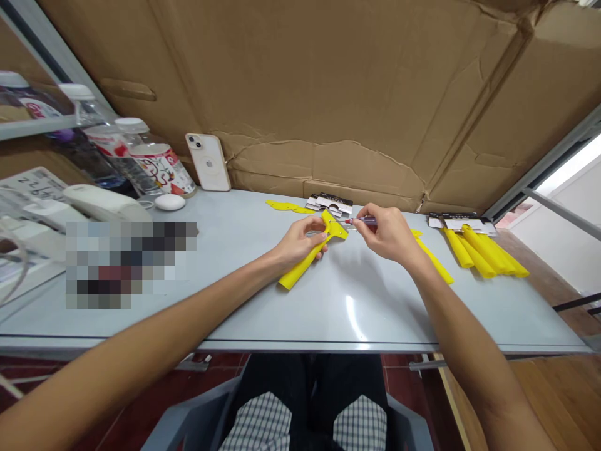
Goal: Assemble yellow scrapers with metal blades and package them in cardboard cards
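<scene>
My left hand (305, 241) is closed round a yellow scraper-like tool (300, 268), its wide head pointing up and to the right. In my right hand (387, 230) is a screwdriver (369, 221) with a dark reddish handle, and its shaft reaches left to the head of the yellow tool. Just right of my right hand, partly hidden by it, another yellow tool (436, 262) lies on the table. Behind the held tool are a flat yellow piece (287, 206) and black-and-white cards (331, 204).
Several yellow handles (486, 254) with cards lie at the right of the grey table (282, 319). A white phone (209, 163) leans on the cardboard wall (300, 94). Bottles (159, 166), a white mouse (169, 202) and a blurred patch are at the left.
</scene>
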The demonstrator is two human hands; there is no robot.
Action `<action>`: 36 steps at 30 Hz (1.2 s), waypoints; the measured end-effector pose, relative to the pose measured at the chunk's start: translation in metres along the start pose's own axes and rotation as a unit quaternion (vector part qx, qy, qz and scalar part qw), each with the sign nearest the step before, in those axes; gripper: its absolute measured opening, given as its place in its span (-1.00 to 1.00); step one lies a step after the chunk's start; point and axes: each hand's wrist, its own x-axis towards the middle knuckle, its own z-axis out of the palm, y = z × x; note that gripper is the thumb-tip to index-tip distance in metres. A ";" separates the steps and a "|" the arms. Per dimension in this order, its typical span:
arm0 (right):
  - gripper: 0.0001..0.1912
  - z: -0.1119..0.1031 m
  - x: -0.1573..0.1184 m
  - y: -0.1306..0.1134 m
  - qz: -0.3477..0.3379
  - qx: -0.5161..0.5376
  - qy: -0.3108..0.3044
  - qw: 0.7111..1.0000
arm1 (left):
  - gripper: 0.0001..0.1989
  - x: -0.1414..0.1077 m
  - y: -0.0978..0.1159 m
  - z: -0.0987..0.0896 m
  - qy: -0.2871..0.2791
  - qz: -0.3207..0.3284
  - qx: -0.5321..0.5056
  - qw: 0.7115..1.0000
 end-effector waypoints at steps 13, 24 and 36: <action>-0.69 0.000 -0.001 0.007 -0.052 0.014 -0.093 0.994 | -0.53 -0.005 0.013 0.004 0.016 0.077 -0.017 0.997; -0.78 -0.002 0.013 0.048 0.074 -0.076 -0.049 0.993 | -0.59 -0.009 0.016 0.004 0.024 0.120 -0.022 0.992; -0.71 0.001 0.015 0.074 0.191 -0.193 -0.176 0.946 | -0.52 0.002 0.013 -0.006 0.090 0.115 -0.029 0.989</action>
